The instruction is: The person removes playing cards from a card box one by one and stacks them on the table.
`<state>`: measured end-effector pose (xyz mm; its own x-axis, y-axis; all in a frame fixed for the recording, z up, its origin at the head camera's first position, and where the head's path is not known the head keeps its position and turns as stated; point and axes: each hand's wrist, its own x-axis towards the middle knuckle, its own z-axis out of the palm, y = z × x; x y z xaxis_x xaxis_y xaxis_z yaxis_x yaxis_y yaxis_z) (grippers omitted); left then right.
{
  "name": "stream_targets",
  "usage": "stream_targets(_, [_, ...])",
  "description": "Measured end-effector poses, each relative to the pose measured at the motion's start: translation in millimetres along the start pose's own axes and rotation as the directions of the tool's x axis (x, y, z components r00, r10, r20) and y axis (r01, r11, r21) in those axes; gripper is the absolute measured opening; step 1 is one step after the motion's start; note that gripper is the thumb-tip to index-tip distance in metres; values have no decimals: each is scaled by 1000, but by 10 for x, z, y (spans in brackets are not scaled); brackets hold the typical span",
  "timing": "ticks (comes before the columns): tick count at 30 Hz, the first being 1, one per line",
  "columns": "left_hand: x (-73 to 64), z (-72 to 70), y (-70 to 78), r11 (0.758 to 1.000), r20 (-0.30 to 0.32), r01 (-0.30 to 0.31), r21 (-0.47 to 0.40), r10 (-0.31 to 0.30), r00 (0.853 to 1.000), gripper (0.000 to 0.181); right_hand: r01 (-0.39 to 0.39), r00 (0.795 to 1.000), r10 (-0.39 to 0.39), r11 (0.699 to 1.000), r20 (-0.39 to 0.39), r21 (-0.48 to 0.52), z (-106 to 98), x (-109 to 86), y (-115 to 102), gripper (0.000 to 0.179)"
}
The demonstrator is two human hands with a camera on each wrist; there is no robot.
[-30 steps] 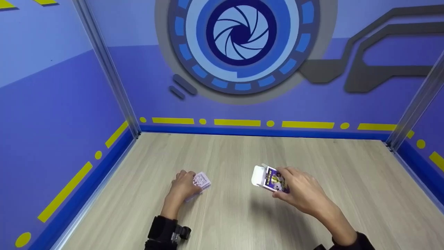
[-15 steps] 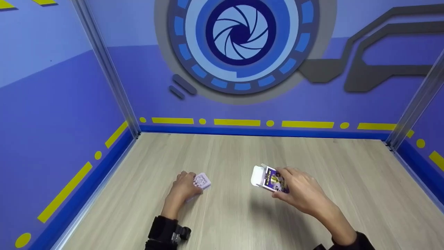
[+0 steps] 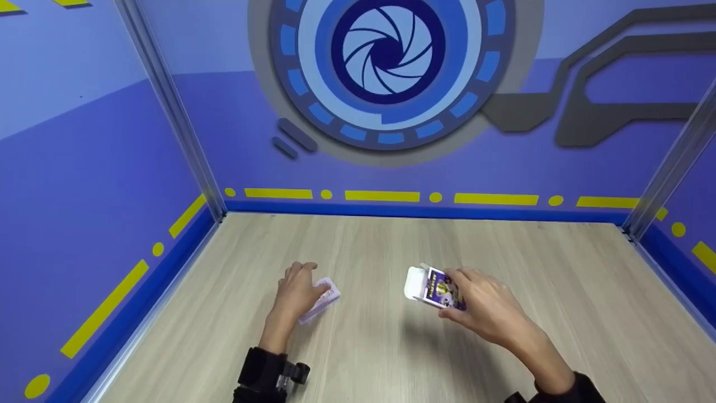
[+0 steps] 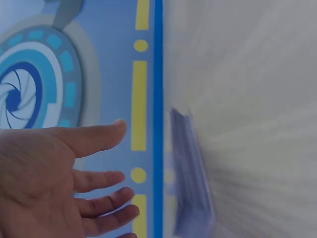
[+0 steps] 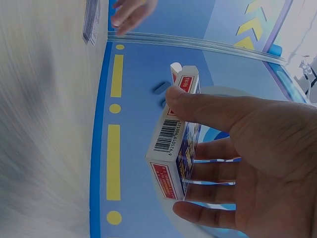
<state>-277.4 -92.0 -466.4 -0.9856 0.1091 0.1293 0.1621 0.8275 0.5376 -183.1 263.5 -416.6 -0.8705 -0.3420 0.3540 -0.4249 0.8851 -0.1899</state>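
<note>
A stack of pale, purple-patterned playing cards (image 3: 330, 295) lies on the wooden table, left of the middle. My left hand (image 3: 296, 291) hovers just over its left side, the thumb crossing it in the head view. The left wrist view has that hand (image 4: 39, 178) with fingers extended and apart from the blurred stack (image 4: 190, 183). To the right, my right hand (image 3: 489, 305) holds a purple card box (image 3: 444, 290) above the table, its white end flap open and facing left. In the right wrist view, the thumb presses the barcode side of the box (image 5: 168, 136) and the fingers support its other side.
Blue printed panels (image 3: 347, 173) with yellow dashes enclose the wooden tabletop (image 3: 380, 252) at the back and both sides. Metal corner posts (image 3: 168, 106) stand at the rear corners. A black wrist strap with a small camera (image 3: 296, 374) sits on the left wrist.
My left hand has let go of the card stack and lifted slightly, its fingers spreading away. The right hand and the card box stay where they were.
</note>
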Motion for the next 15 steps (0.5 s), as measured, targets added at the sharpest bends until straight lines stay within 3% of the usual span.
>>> stream_targets(4, [-75, -40, 235, 991, -120, -126, -44, 120, 985, 42, -7, 1000, 7, 1000, 1, -2, -5, 1, -10, 70])
stream_targets(9, [-212, -62, 572, 955, -257, -287, -74, 260, 931, 26, -25, 1000, 25, 1000, 10, 3, -14, 0, -24, 71])
stream_targets(12, [-303, -57, 757, 924, -287, -369, -98, 328, 900, 18, -20, 1000, 20, 1000, 4, 10, -13, 2, -30, 71])
stream_targets(15, [-388, -17, 912, 892, -274, -431, -138, 384, 882, 11, -7, 1000, 7, 1000, -8, 26, -3, 3, -34, 72])
